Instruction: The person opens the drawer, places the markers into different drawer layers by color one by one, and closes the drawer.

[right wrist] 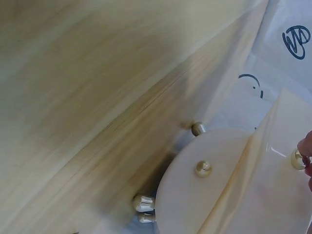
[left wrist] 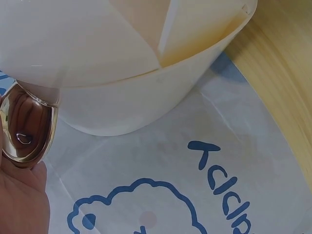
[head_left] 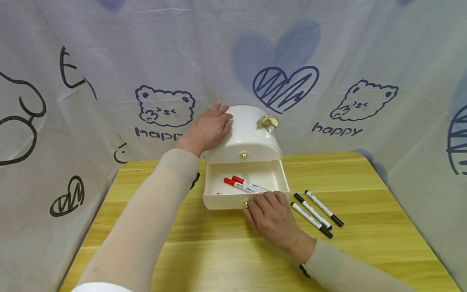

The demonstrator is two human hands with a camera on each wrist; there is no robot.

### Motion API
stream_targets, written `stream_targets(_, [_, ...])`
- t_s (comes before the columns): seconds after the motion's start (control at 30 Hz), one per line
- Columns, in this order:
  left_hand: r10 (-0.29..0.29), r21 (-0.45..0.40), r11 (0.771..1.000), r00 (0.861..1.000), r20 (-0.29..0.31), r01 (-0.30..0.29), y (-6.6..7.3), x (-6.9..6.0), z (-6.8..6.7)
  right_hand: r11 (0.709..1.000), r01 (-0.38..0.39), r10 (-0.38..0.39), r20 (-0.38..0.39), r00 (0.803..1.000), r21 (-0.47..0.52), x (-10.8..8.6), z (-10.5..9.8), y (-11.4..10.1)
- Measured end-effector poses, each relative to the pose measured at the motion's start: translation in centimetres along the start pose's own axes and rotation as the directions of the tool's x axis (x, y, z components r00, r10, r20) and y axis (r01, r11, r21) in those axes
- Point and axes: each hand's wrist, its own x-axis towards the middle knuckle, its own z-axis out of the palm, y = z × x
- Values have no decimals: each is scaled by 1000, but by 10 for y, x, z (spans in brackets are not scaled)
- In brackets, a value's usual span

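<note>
A white rounded box [head_left: 248, 129] stands on the table with its lower drawer [head_left: 226, 201] pulled out. Red-capped pens [head_left: 240, 184] lie inside that drawer. My left hand [head_left: 208, 129] rests on the box's upper left side, fingers extended; the left wrist view has part of the hand [left wrist: 24, 200] beside a gold oval piece [left wrist: 28, 124]. With its fingertips my right hand [head_left: 275, 219] pinches the gold knob [head_left: 245, 204] on the drawer front; in the right wrist view the fingertips [right wrist: 307, 151] are at the knob [right wrist: 298, 159]. The upper drawer's knob [head_left: 244, 155] is untouched.
Several white markers with black caps [head_left: 317, 211] lie on the wooden table [head_left: 365, 194], right of the drawer. Behind the box hangs a pale cloth [head_left: 219, 48] with bear and heart drawings, which also covers both sides.
</note>
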Motion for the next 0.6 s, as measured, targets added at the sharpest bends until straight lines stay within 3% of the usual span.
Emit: stream_targets(0.6, [0, -19, 1000, 1000, 1, 0, -1, 2, 0, 999, -37, 37, 8, 999, -32, 8, 21, 22])
